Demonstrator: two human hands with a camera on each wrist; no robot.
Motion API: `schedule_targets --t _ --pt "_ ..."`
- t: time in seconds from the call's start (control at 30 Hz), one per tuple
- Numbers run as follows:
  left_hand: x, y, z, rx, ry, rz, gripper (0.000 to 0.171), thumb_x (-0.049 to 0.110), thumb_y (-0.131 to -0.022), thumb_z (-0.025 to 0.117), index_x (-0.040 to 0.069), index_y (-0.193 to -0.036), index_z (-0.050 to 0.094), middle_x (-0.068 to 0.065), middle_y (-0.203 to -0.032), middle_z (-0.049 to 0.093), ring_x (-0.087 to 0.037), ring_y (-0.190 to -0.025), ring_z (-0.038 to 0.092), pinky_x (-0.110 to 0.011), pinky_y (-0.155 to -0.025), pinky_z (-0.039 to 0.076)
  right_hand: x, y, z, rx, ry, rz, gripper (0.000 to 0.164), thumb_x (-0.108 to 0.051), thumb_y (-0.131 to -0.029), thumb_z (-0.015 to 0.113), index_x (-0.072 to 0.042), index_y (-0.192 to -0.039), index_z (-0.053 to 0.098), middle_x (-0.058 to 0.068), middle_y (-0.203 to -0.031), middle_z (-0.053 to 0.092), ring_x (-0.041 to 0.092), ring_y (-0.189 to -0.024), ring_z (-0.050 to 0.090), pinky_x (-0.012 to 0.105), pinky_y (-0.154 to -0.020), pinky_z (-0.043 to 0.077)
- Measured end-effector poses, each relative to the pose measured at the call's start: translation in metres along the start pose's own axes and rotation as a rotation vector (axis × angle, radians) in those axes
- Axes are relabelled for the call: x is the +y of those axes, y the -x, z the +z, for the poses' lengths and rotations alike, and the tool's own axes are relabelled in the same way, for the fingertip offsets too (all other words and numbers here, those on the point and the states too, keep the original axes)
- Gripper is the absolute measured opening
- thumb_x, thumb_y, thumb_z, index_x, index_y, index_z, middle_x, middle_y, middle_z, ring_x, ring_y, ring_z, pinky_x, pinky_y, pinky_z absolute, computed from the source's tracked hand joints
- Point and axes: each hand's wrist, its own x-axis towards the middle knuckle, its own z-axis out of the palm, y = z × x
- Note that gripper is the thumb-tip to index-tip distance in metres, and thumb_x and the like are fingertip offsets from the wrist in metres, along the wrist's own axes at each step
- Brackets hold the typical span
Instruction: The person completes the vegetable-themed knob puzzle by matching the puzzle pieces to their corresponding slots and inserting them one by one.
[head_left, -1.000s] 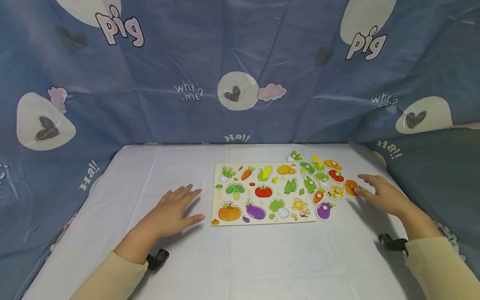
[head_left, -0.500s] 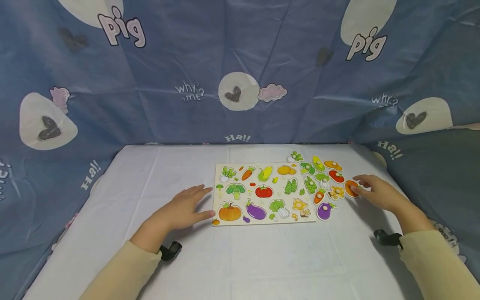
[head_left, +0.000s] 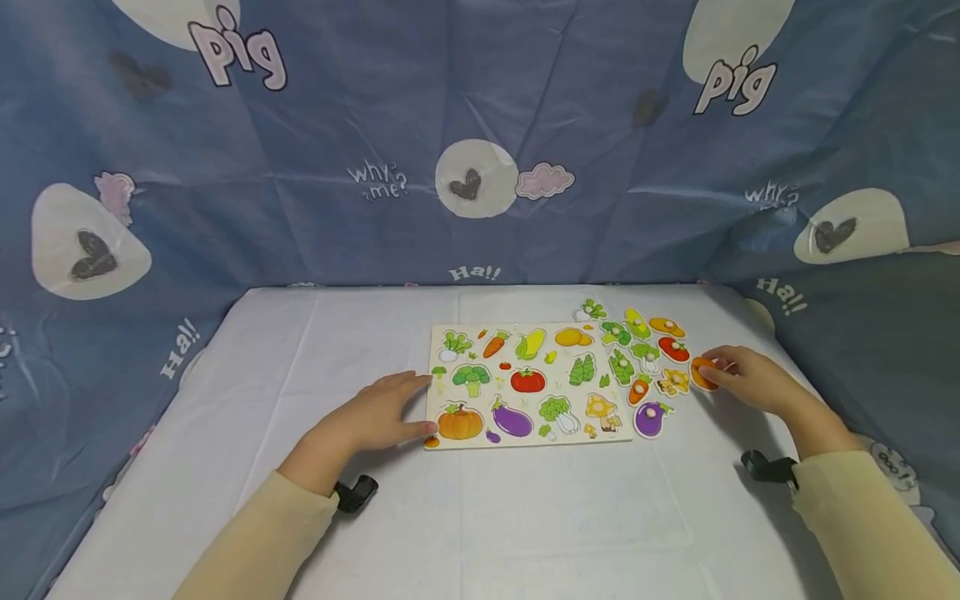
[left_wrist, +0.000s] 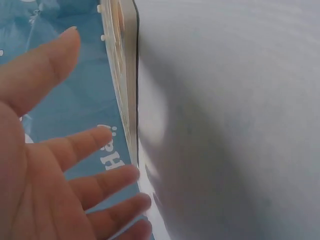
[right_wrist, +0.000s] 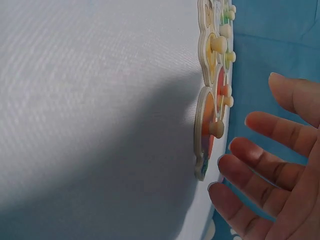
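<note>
A wooden vegetable puzzle board [head_left: 557, 385] lies flat on the white cloth, its pictures showing. At its left edge is my left hand [head_left: 378, 414], thumb and fingers spread apart and holding nothing; the left wrist view has them beside the board's edge [left_wrist: 131, 75]. Over on the right, my right hand [head_left: 757, 382] hovers at the round orange pumpkin piece [head_left: 701, 374], fingertips overlapping it in the head view. From the right wrist, relaxed fingers [right_wrist: 260, 155] show a gap to the piece's wooden knob [right_wrist: 216, 129].
Several knobbed pieces cluster right of the board, among them an eggplant [head_left: 649, 420], a carrot [head_left: 638, 390], a tomato [head_left: 673, 349] and a mushroom [head_left: 674, 382]. A turnip piece [head_left: 590, 311] lies behind the board's corner. Blue printed fabric [head_left: 480, 242] walls the table's back and sides.
My left hand has moved right, up to the board's left edge. The right hand has shifted slightly left over the pumpkin piece, its fingers drawing closer together. The pieces lie as before.
</note>
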Motion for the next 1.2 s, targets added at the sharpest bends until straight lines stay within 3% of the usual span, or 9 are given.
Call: schedule_targets --t 0.23,0.33,0.6,1.2 --pt "-0.001 -0.005 0.005 -0.016 0.010 -0.064 0.087 0.052 -0.082 0.078 0.011 -0.152 0.044 -0.023 -0.157 0.034 -0.044 -0.145 0.030 -0.062 -0.113 0.027 0.001 -0.003 -0.001 -0.027 -0.041 0.052 0.049 -0.035 -0.101 0.061 0.006 -0.128 0.058 0.020 -0.105 0.062 0.031 -0.091 0.057 0.036 -0.071 0.049" --pt "-0.002 -0.006 0.006 -0.014 0.005 -0.054 0.090 0.053 -0.080 0.080 0.011 -0.151 0.045 -0.025 -0.157 0.033 -0.045 -0.144 0.029 -0.063 -0.113 0.028 0.001 -0.005 -0.001 -0.032 -0.051 0.072 0.052 -0.039 -0.100 0.060 0.005 -0.128 0.058 0.020 -0.106 0.062 0.032 -0.092 0.057 0.036 -0.071 0.048" --pt "-0.004 -0.006 0.007 -0.029 -0.013 -0.060 0.092 0.051 -0.077 0.082 0.013 -0.152 0.044 -0.026 -0.158 0.030 -0.045 -0.145 0.027 -0.064 -0.113 0.026 0.006 -0.011 0.001 -0.072 -0.061 0.107 0.046 -0.030 -0.099 0.061 0.007 -0.128 0.059 0.018 -0.102 0.060 0.027 -0.087 0.054 0.032 -0.068 0.044" --pt "-0.003 -0.005 0.006 -0.041 -0.017 -0.073 0.093 0.054 -0.076 0.082 0.019 -0.154 0.043 -0.024 -0.160 0.028 -0.045 -0.146 0.025 -0.065 -0.112 0.028 0.014 -0.023 0.004 -0.101 -0.094 0.183 0.035 -0.023 -0.098 0.065 0.006 -0.117 0.058 0.021 -0.101 0.059 0.028 -0.087 0.054 0.032 -0.072 0.049"
